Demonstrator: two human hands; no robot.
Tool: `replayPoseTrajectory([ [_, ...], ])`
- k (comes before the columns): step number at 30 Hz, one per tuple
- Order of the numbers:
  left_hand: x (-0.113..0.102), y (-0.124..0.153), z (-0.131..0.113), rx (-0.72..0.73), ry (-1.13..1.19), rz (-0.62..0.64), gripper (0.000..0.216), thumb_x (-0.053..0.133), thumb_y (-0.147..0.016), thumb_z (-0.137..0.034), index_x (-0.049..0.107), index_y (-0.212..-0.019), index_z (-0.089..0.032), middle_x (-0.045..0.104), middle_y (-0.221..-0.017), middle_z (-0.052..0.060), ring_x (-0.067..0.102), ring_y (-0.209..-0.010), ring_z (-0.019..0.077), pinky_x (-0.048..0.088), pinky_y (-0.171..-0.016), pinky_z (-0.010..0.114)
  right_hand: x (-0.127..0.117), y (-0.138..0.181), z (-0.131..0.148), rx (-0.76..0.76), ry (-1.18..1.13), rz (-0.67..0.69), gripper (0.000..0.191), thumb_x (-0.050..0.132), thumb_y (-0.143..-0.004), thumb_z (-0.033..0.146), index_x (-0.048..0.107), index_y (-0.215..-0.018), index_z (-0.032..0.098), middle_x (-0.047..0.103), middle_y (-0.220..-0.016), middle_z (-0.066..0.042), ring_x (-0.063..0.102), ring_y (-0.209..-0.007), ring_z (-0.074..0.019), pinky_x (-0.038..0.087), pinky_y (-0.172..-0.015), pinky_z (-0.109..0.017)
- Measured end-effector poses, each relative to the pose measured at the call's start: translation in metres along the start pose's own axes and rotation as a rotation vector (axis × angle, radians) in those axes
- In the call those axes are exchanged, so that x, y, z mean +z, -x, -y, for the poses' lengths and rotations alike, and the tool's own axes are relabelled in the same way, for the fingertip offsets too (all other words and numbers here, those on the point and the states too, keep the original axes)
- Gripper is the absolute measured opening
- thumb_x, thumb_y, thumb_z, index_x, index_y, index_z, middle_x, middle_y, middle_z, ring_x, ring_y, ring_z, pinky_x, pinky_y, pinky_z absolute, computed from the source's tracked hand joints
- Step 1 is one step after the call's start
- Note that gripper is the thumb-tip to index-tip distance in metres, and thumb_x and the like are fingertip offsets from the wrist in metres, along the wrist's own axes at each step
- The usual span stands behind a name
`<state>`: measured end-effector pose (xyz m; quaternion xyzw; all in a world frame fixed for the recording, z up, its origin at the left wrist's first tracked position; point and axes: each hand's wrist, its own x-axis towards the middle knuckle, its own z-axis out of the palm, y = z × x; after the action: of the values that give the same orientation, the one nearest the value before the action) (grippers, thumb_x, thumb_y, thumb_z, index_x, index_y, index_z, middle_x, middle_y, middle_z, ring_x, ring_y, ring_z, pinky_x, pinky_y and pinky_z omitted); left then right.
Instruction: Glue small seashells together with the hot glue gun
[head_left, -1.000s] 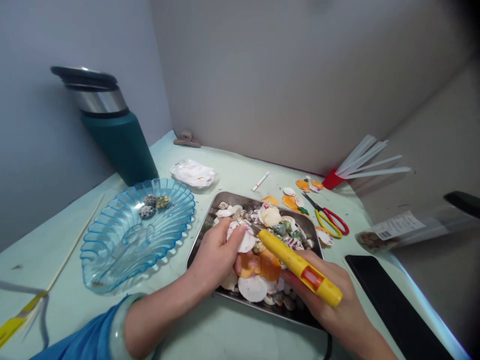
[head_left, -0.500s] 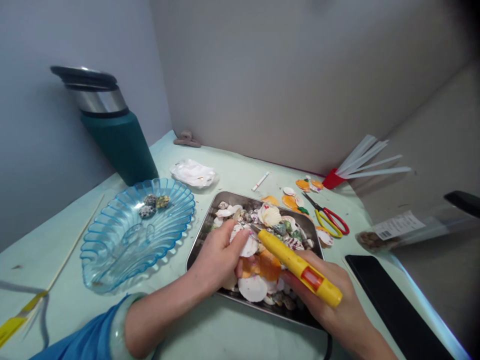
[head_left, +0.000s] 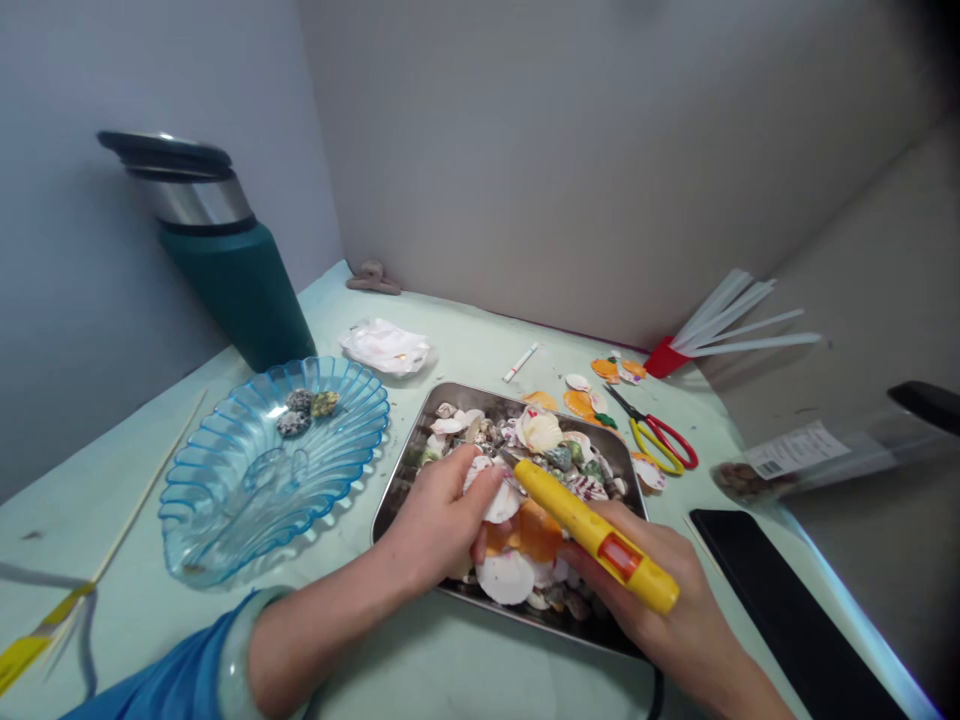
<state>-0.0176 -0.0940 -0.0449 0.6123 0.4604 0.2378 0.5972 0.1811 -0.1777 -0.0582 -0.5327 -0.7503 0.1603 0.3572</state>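
Pinched between the thumb and fingers of my left hand (head_left: 442, 510) is a white seashell (head_left: 495, 500). My right hand (head_left: 667, 590) grips a yellow hot glue gun (head_left: 581, 520) with an orange-red window on its body; its fingers are partly hidden behind it. The gun's metal tip is at the upper edge of the held shell, close to my left thumb; contact cannot be made out. Both hands are over a metal tray (head_left: 396, 480) full of mixed shells. An orange shell (head_left: 536, 530) and a round white shell (head_left: 506, 578) lie just below the held one.
Left stands a blue clear shell-shaped dish (head_left: 337, 500) with several small pieces, behind it a green bottle (head_left: 232, 290). Scissors (head_left: 660, 440), a red cup (head_left: 664, 358) of glue sticks, a black phone-like slab (head_left: 780, 610) and a labelled bag (head_left: 795, 455) lie right. A packet (head_left: 386, 345) is behind.
The shell in my left hand has tilted slightly, and my left thumb has shifted a little right. The glue gun has moved slightly left and stays at the shell.
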Motion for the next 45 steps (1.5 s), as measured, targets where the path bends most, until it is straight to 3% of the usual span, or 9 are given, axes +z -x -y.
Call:
replayPoseTrajectory([
  [20,-0.0006,-0.0013,0.0018,0.01,0.031,-0.087,0.029,0.045,-0.088,-0.046,0.043,-0.073,-0.022,0.048,-0.036,-0.006,0.04,-0.032,0.009,0.031,-0.039,0.018,0.0003,0.0012,0.0003,-0.034,0.022,-0.04,0.012,0.06,-0.088,0.022,0.058,-0.1,0.021,0.068,-0.085,-0.002,0.065,-0.065,-0.0134,0.05,-0.059,-0.022],
  [45,0.0003,-0.0003,0.0004,-0.002,0.096,-0.072,0.027,0.042,-0.089,-0.044,0.043,-0.073,-0.022,0.046,-0.036,-0.007,0.037,-0.031,0.0085,0.028,-0.037,0.017,-0.0004,0.0005,-0.0005,-0.036,0.036,-0.046,0.012,0.059,-0.088,0.024,0.059,-0.099,0.02,0.068,-0.081,-0.001,0.065,-0.061,-0.013,0.05,-0.055,-0.022],
])
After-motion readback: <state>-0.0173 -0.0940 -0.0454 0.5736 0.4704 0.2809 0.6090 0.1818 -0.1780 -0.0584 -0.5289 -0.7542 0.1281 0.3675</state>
